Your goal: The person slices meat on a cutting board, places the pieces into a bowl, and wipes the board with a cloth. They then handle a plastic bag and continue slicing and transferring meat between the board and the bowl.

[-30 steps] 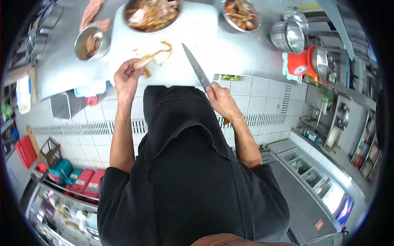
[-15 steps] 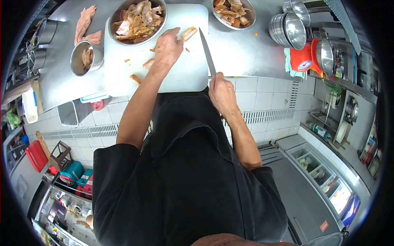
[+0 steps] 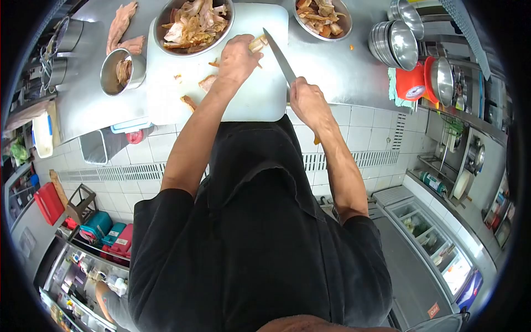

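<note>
My left hand (image 3: 238,57) presses down on a pale piece of meat (image 3: 257,43) on the white cutting board (image 3: 249,94). My right hand (image 3: 308,101) grips the handle of a long knife (image 3: 279,55), whose blade slants across the board with its tip right beside that piece. Two smaller meat scraps (image 3: 207,83) lie on the board left of my left forearm. A large steel bowl of cut meat (image 3: 193,22) stands at the board's far left corner.
A small steel bowl (image 3: 123,69) and raw meat strips (image 3: 120,25) sit on the steel counter (image 3: 343,77) to the left. Another bowl of meat (image 3: 323,15) is far right, with stacked steel bowls (image 3: 395,41) and a red scale (image 3: 415,83) beyond.
My left hand went from the board's near edge to the far middle and now holds a meat piece down. The knife swung over until its tip met that piece.
</note>
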The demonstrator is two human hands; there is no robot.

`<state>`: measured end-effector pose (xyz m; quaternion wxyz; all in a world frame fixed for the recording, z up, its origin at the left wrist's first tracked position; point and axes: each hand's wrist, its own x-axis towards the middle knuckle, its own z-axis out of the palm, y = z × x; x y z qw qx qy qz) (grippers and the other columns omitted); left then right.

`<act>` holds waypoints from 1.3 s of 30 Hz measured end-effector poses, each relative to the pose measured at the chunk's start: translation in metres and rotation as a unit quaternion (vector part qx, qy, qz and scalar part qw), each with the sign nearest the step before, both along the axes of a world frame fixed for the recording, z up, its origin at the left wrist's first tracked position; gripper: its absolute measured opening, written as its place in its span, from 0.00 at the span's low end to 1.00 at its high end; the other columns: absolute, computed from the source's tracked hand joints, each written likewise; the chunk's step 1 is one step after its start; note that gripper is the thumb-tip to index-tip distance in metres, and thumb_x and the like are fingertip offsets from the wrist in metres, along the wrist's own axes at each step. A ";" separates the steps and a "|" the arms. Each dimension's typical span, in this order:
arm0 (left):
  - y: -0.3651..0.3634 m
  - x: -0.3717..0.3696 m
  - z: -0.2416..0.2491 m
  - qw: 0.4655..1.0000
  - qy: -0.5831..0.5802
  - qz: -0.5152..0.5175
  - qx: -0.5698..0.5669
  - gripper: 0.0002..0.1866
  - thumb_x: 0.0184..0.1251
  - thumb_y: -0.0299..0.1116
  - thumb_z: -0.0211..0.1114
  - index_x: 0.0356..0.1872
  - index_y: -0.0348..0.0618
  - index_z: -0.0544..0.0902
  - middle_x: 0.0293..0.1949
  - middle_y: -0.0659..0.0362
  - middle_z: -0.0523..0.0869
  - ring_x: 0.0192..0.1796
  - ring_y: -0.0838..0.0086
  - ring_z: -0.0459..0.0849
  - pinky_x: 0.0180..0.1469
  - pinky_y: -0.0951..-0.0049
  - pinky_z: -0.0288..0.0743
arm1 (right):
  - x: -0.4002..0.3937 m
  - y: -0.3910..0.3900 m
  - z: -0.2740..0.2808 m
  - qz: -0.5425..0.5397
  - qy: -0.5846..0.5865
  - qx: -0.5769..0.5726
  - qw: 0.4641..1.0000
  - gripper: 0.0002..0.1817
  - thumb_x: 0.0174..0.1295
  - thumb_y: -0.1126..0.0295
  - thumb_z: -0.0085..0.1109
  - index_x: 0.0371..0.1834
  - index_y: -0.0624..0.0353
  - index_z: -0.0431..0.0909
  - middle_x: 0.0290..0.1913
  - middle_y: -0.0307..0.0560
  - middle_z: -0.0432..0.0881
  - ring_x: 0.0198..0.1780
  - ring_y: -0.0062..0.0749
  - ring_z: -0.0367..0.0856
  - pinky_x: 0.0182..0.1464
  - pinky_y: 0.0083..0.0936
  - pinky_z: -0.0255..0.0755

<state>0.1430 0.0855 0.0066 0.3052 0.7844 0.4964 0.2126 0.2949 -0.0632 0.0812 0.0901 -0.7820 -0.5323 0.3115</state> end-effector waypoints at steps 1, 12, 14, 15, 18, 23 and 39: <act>0.001 0.002 -0.006 0.999 0.008 -0.009 0.041 0.25 0.57 0.31 0.76 0.57 0.39 0.84 0.49 0.51 0.88 0.46 0.59 0.87 0.56 0.61 0.81 | 0.000 -0.004 0.004 -0.016 0.011 0.003 1.000 0.15 0.74 0.69 0.49 0.39 0.75 0.74 0.30 0.76 0.83 0.38 0.71 0.85 0.45 0.54 0.79; 0.039 0.047 0.019 0.953 0.224 -0.203 0.034 0.12 0.55 0.26 0.65 0.42 0.43 0.84 0.47 0.49 0.83 0.51 0.52 0.85 0.57 0.55 0.79 | 0.013 -0.108 -0.016 -0.179 0.082 0.021 0.980 0.16 0.79 0.64 0.47 0.39 0.69 0.72 0.26 0.71 0.80 0.29 0.69 0.82 0.34 0.52 0.74; 0.045 0.050 0.017 0.943 0.246 -0.223 0.034 0.09 0.56 0.26 0.64 0.39 0.43 0.83 0.43 0.46 0.84 0.49 0.51 0.85 0.55 0.53 0.78 | 0.012 -0.127 -0.019 -0.203 0.095 0.013 0.975 0.17 0.79 0.63 0.47 0.39 0.69 0.72 0.26 0.71 0.80 0.30 0.69 0.82 0.34 0.51 0.74; 0.046 0.056 0.026 0.947 0.224 -0.229 0.036 0.09 0.56 0.26 0.64 0.38 0.42 0.83 0.42 0.46 0.84 0.49 0.51 0.85 0.55 0.53 0.78 | 0.011 -0.134 -0.018 -0.220 0.105 0.007 0.970 0.16 0.78 0.64 0.47 0.39 0.69 0.72 0.27 0.74 0.80 0.33 0.72 0.82 0.36 0.54 0.74; 0.051 0.079 0.058 0.958 0.151 -0.236 0.056 0.11 0.55 0.27 0.65 0.40 0.40 0.84 0.40 0.47 0.86 0.48 0.50 0.86 0.54 0.53 0.80 | 0.012 -0.147 -0.022 -0.265 0.137 -0.016 0.954 0.16 0.78 0.65 0.48 0.39 0.69 0.72 0.28 0.76 0.79 0.36 0.75 0.81 0.38 0.55 0.74; 0.066 0.103 0.132 0.956 0.017 -0.238 0.173 0.18 0.64 0.40 0.72 0.53 0.44 0.88 0.40 0.50 0.90 0.41 0.57 0.90 0.47 0.60 0.83 | 0.009 -0.141 -0.020 -0.280 0.164 -0.009 0.946 0.18 0.80 0.61 0.49 0.37 0.67 0.73 0.24 0.64 0.81 0.26 0.56 0.83 0.32 0.44 0.75; -0.087 -0.215 -0.003 0.966 -0.168 0.174 -0.087 0.12 0.66 0.19 0.70 0.50 0.35 0.87 0.50 0.54 0.85 0.45 0.75 0.87 0.45 0.73 0.87 | -0.104 -0.076 0.005 0.062 0.117 -0.043 0.990 0.20 0.80 0.61 0.45 0.39 0.71 0.74 0.29 0.73 0.82 0.35 0.71 0.82 0.41 0.54 0.74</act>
